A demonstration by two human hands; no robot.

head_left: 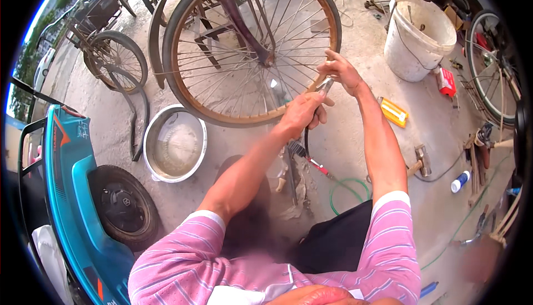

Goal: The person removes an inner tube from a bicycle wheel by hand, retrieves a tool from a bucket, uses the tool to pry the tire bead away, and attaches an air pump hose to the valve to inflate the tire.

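A person in a pink striped shirt point(177, 255) works at a spoked bicycle wheel point(179, 85), which stands at the upper centre of the frame beneath a maroon fork point(237, 16). The left hand point(303, 113), just below the rim, is closed around a silver hand tool point(326, 85); close beside it, the right hand point(345, 74) is at the wheel's right edge, its fingers bent, though whether they grip anything cannot be told. A white basin point(204, 146) sits left of centre, near a teal vehicle point(72, 155). At right are a spattered white bucket point(408, 55), a yellow box point(393, 111) and a hammer point(423, 160).
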